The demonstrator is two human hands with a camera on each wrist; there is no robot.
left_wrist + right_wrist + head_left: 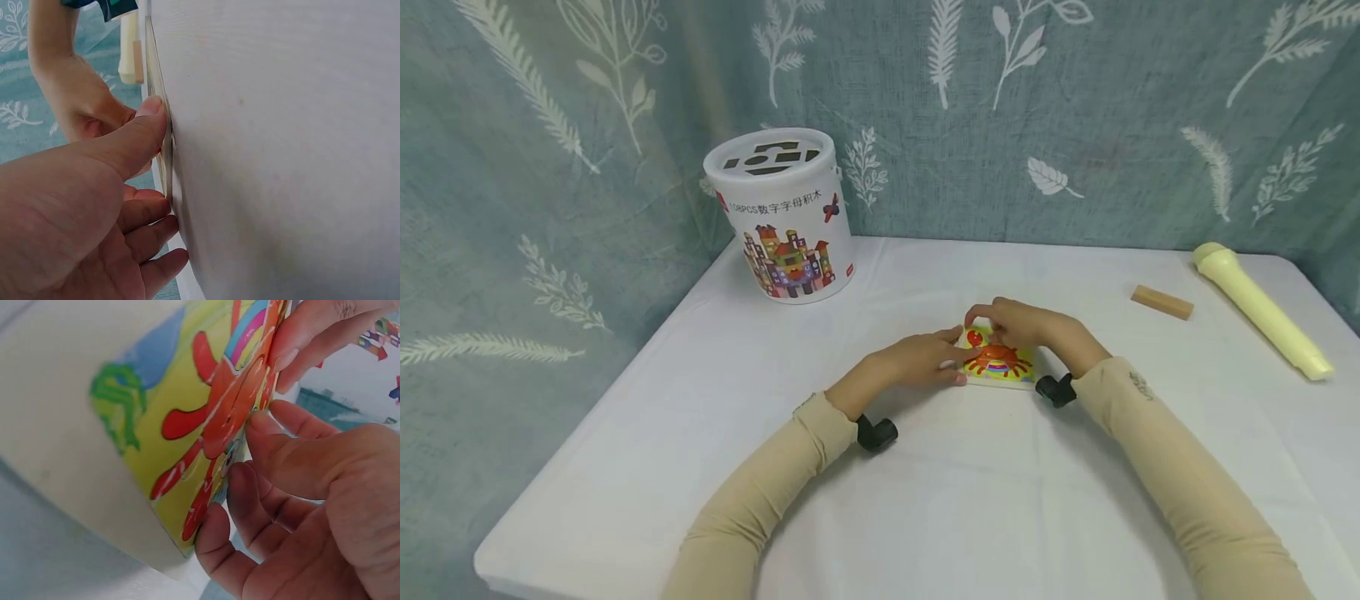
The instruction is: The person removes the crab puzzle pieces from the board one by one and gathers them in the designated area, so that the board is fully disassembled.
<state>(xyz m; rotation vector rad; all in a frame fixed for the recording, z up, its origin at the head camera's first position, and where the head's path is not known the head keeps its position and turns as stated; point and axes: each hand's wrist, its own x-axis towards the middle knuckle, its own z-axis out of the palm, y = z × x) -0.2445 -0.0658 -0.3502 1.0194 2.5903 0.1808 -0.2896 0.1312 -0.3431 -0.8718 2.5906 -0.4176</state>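
A flat crab puzzle [1002,372] with a red-orange crab on a yellow ground lies on the table between both hands. My left hand [917,358] holds its left side, the thumb at the near corner and one finger reaching over the crab. In the left wrist view only the thin edge of the puzzle [151,59] shows beside the thumb. From the far right, my right hand [1022,323] bends over the picture. Its thumb and curled fingers grip at the crab's eyes [232,453] in the right wrist view; whether a piece is lifted there is hidden.
A white bucket [790,221] with block pictures and a slotted lid stands at the back left. To the right lie a small wooden block [1162,302] and a pale yellow stick-shaped thing [1262,310]. A leaf-patterned curtain [970,150] borders the white table [910,517].
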